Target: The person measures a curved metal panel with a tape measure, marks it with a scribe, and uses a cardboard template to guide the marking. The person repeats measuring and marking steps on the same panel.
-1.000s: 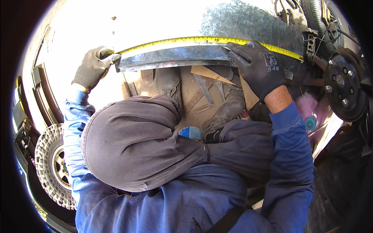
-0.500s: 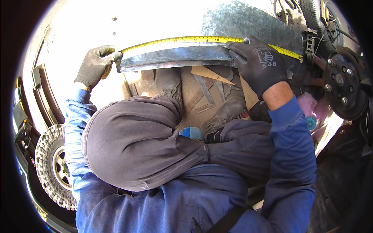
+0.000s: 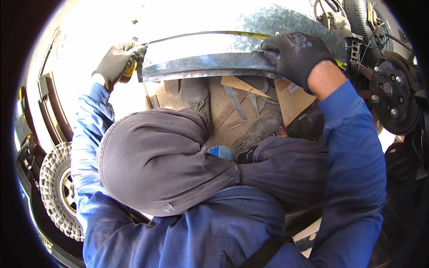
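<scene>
A long sheet of bare, shiny metal [image 3: 210, 62] lies across my front, with a bent lip along its near edge. Over it stretches the yellow blade of a tape measure [image 3: 250, 34], turned partly edge-on. My left hand [image 3: 115, 62], in a dark glove, is closed around the tape's yellow case [image 3: 129, 69] at the sheet's left end. Farther right, my gloved right hand [image 3: 297, 56] pinches the blade over the sheet, its fingers close to the metal. The blade's far end shows beyond that hand. My right fingertips are partly hidden.
A rusty wheel hub [image 3: 388, 91] with studs stands at right, near a tyre [image 3: 356, 24]. At left is a knobbly wheel [image 3: 62, 192]. Cardboard [image 3: 290, 100], metal offcuts [image 3: 235, 102] and pliers-like tools [image 3: 254, 103] lie around my boots [image 3: 257, 131].
Both hands have shifted slightly away from me and to the right. The tape blade has lifted off the sheet's bent edge and twisted, showing less of its yellow face.
</scene>
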The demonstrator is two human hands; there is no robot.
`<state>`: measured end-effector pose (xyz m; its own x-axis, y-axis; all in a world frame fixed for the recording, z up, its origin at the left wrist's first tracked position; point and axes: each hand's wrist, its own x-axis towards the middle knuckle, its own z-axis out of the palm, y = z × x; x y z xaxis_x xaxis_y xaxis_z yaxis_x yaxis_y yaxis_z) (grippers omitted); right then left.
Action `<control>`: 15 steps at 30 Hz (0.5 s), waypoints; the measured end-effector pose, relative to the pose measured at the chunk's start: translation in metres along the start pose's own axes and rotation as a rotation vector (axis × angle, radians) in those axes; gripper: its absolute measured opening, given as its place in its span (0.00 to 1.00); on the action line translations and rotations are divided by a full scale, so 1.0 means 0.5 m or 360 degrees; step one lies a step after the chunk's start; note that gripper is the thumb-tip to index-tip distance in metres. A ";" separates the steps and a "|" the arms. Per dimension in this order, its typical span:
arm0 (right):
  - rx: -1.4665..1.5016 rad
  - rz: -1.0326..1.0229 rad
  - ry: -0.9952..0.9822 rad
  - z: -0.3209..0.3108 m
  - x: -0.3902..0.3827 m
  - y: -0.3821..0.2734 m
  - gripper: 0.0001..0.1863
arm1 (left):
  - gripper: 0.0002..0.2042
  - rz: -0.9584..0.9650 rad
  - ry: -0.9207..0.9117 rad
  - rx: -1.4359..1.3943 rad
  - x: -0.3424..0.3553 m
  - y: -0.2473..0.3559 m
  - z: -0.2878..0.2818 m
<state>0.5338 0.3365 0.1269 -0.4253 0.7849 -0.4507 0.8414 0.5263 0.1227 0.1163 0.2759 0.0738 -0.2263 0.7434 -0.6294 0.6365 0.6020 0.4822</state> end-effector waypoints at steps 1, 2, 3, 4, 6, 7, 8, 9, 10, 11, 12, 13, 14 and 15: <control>-0.0061 0.0057 -0.0045 -0.008 0.013 0.003 0.18 | 0.16 0.0015 0.0011 0.0006 0.006 0.000 0.004; -0.0118 0.0124 -0.0007 -0.010 0.014 0.004 0.19 | 0.15 0.0084 -0.0023 0.0120 0.014 0.000 0.003; -0.0046 0.0087 -0.0048 -0.007 0.012 0.006 0.18 | 0.15 0.0101 -0.0029 0.0113 0.014 -0.005 0.006; 0.0025 0.0061 0.0005 -0.001 0.006 0.007 0.18 | 0.14 0.0098 -0.0010 0.0099 0.018 -0.008 0.007; 0.0194 -0.0080 0.0211 0.026 -0.021 0.010 0.18 | 0.15 0.0137 0.0021 0.0103 0.025 -0.015 0.004; 0.0323 -0.0015 0.0170 0.045 -0.028 0.011 0.18 | 0.15 0.0135 0.0015 0.0119 0.024 -0.021 0.009; 0.0491 -0.0010 0.0246 0.061 -0.035 0.013 0.19 | 0.16 0.0144 0.0019 0.0138 0.026 -0.022 0.006; 0.0601 0.0071 0.0257 0.077 -0.032 0.015 0.19 | 0.16 0.0161 0.0036 0.0161 0.030 -0.022 0.003; 0.0541 -0.0005 0.0254 0.085 -0.047 0.031 0.21 | 0.18 0.0186 0.0043 0.0211 0.029 -0.023 0.002; 0.0604 -0.0006 0.0184 0.097 -0.045 0.032 0.21 | 0.18 0.0178 0.0015 0.0255 0.031 -0.022 0.000; 0.0642 0.0014 0.0148 0.104 -0.044 0.036 0.21 | 0.18 0.0172 -0.0011 0.0284 0.033 -0.019 -0.003; 0.0680 0.0033 0.0109 0.109 -0.042 0.037 0.20 | 0.18 0.0163 -0.0037 0.0312 0.034 -0.018 -0.004; 0.0665 0.0036 0.0115 0.111 -0.041 0.040 0.20 | 0.18 0.0145 -0.0043 0.0303 0.034 -0.017 -0.005; 0.0651 0.0035 0.0122 0.112 -0.040 0.041 0.20 | 0.17 0.0124 -0.0047 0.0294 0.033 -0.017 -0.005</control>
<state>0.5784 0.3131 0.0889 -0.4165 0.8246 -0.3829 0.9070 0.3482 -0.2367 0.1053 0.2840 0.0611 -0.1512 0.7753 -0.6132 0.7762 0.4772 0.4119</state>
